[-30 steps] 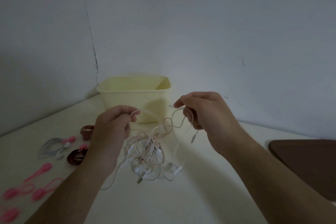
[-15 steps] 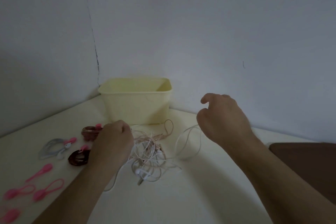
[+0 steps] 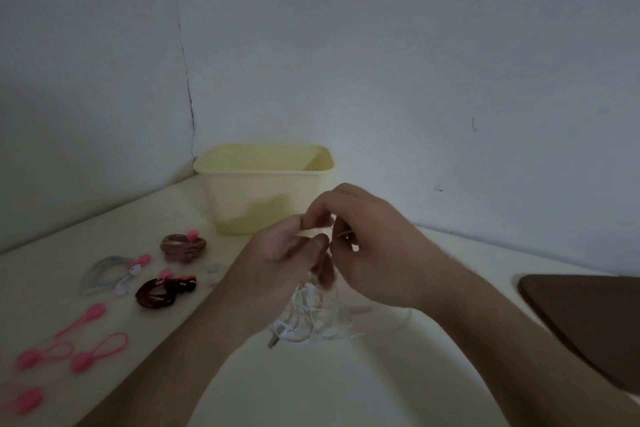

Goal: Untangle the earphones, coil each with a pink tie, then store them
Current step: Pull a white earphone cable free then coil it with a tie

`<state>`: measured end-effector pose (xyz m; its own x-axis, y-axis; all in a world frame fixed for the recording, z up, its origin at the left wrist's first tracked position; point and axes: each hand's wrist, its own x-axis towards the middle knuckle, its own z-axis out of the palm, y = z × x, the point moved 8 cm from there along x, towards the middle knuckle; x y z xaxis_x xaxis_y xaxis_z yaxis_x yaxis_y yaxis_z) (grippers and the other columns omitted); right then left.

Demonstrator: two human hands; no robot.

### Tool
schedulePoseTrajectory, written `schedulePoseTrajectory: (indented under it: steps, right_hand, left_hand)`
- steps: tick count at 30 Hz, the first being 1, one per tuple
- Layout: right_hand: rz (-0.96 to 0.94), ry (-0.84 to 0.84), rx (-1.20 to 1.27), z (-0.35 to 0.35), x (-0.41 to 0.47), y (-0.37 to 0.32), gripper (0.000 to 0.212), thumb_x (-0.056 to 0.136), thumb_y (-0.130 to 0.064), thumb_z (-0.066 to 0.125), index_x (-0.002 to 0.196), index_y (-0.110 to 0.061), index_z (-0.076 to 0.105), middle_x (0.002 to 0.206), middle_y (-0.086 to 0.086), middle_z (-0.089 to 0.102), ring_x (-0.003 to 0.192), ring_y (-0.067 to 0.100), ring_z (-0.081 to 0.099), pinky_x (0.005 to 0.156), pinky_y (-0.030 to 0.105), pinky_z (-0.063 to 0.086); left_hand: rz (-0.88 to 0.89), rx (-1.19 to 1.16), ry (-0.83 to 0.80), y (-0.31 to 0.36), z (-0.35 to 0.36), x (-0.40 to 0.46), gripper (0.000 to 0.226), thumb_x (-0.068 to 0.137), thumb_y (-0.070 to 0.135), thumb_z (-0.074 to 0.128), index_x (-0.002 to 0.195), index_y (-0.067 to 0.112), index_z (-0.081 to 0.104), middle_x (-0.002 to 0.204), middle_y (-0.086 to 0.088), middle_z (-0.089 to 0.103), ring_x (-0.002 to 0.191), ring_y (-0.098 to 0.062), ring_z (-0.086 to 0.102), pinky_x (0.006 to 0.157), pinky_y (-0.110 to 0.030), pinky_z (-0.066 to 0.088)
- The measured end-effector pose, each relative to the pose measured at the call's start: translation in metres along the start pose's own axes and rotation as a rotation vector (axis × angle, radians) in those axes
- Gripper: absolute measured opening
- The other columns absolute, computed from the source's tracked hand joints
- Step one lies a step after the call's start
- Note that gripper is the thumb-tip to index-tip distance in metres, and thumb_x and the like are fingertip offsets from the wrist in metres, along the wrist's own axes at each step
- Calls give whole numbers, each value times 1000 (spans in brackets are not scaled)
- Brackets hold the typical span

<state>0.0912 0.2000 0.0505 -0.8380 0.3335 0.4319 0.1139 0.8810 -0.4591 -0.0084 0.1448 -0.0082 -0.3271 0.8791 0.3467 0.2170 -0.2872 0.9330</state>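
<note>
A tangle of white and pale pink earphone cables [image 3: 308, 319] hangs down to the cream table in the middle. My left hand [image 3: 277, 263] and my right hand [image 3: 367, 246] meet just above the tangle, each pinching strands of it between fingers and thumb. Three coiled earphones with pink ties lie at the left: a brownish coil [image 3: 183, 245], a grey-white coil [image 3: 110, 272] and a dark red coil [image 3: 162, 291]. Several loose pink ties [image 3: 97, 350] lie at the far left. A pale yellow bin [image 3: 263, 187] stands behind the hands against the wall.
The table [image 3: 311, 385] sits in a wall corner. A dark brown board [image 3: 588, 315] lies at the right edge. A small white earbud piece [image 3: 214, 274] rests near the dark red coil.
My hands were apart half a second ago, the left low on the tangle and the right lifted. Now they have come together above the tangle, both pinching cable.
</note>
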Motion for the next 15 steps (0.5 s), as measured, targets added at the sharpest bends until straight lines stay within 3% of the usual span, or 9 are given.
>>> schedulePoseTrajectory:
  steps: [3,6,8,10,12,14,15]
  right_hand:
    - [27,42,-87,-6,2,12,48,83,10,55,115,-23,66,111,-10,56,84,2,59,76,12,46]
    - [131,65,-197,-14,3,26,28,92,-4,62,106,-26,72,96,-16,64,85,-5,57,73,5,41]
    - [206,63,-180,-18,2,34,14,99,-20,66,93,-28,75,81,-16,70,81,-5,61,68,7,44]
    - [273,75,-147,-23,1,40,18,101,-31,66,86,-29,76,74,-9,73,73,3,65,61,14,49]
    - [321,124,-108,-32,0,47,24,101,-34,65,80,-30,76,67,-6,71,58,10,61,55,19,48]
    - [366,177,-13,-38,-3,53,28,101,-31,65,75,-28,76,55,-6,59,48,12,49,51,22,41]
    - [392,191,84,-38,-4,56,29,101,-27,65,75,-25,76,53,-4,50,49,16,44,52,27,38]
  left_hand:
    - [-13,135,126,-5,-19,2,27,107,19,55,98,22,80,60,1,51,59,-20,45,63,-35,38]
    - [-8,116,208,-5,-30,4,35,107,14,53,83,22,77,59,0,48,59,-22,38,59,-33,32]
    - [-22,34,240,-7,-35,4,34,106,11,54,84,17,78,59,-1,48,58,-18,41,62,-30,40]
    - [-50,-134,263,-11,-40,5,31,105,8,55,88,13,80,60,-1,48,55,-14,44,68,-34,48]
    - [-89,-330,288,-16,-44,7,27,104,5,54,93,5,79,61,-3,46,48,-12,40,57,-33,49]
    - [-111,-336,332,-21,-49,7,25,104,4,54,94,5,77,63,-5,47,46,-12,38,49,-31,45]
    - [-108,-233,358,-22,-52,7,25,104,4,55,94,9,77,65,-5,51,47,-13,41,51,-33,46]
